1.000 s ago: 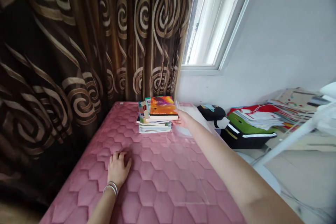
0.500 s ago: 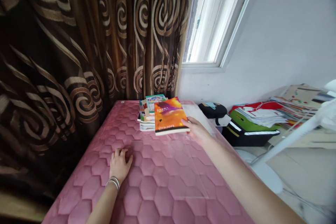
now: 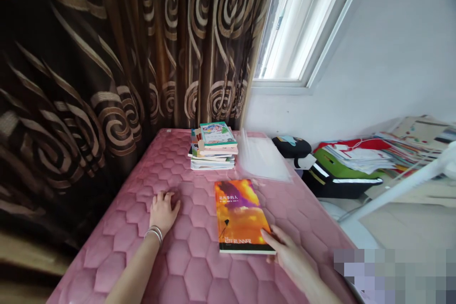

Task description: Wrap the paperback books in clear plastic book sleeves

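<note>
An orange and purple paperback book (image 3: 240, 216), with "The Kite Runner" on its cover, is above or on the pink quilted mattress (image 3: 199, 266); I cannot tell whether it touches. My right hand (image 3: 285, 251) grips its near right corner, thumb on the cover and fingers at the edge and beneath. To the left, my left hand (image 3: 164, 211) rests on the mattress, fingers a little bent and apart, holding nothing. Silver bangles circle that wrist. Farther back stands a stack of books (image 3: 213, 157), topped by a green-edged book with a colourful cover (image 3: 218, 134).
Clear plastic sheets (image 3: 263, 156) lie right of the stack. A brown patterned curtain (image 3: 171, 47) hangs behind and left, beside a window (image 3: 288, 23). Past the mattress's right edge are a black case (image 3: 292, 147), a green and black bag (image 3: 338, 178), piled papers and a white stand (image 3: 395, 192).
My right hand has lifted the orange book off the stack and brought it nearer to me, uncovering the green-edged book. My left hand has stayed on the mattress.
</note>
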Demonstrator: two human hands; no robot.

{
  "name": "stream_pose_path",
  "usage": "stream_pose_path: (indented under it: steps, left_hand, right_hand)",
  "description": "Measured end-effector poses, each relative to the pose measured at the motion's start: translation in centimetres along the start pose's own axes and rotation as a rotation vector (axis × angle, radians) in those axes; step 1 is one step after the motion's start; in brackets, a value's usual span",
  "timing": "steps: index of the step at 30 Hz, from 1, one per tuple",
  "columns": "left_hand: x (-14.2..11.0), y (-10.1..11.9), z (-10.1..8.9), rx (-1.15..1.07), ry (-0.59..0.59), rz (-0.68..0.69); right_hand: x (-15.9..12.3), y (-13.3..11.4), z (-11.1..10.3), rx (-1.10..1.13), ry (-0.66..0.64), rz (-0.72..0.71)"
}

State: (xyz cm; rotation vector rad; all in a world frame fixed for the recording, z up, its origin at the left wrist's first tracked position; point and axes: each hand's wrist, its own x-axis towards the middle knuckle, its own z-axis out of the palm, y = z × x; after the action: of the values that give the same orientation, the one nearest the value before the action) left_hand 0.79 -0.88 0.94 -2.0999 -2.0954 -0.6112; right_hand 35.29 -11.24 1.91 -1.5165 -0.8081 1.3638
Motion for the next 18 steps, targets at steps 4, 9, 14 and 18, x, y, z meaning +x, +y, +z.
stream_pose_path:
  steps: [4, 9, 14, 18]
  left_hand:
    - [0.0, 0.0, 0.0, 0.011, -0.017, -0.005]
    - [0.4, 0.2, -0.9, 0.001, -0.078, -0.034]
    - [-0.3, 3.3, -3.6, -0.007, -0.128, -0.029]
    - [-2.7, 7.3, -4.6, -0.269, -0.275, 0.280]
  right_hand:
    - [1.5, -1.6, -1.2, -0.413, -0.147, 0.071]
    - [3.5, -4.9, -1.6, -0.738, -0.203, 0.026]
    - [5.4, -5.2, -1.0, -0.913, -0.150, -0.066]
    - [6.0, -5.3, -0.6, -1.042, -0.119, -0.062]
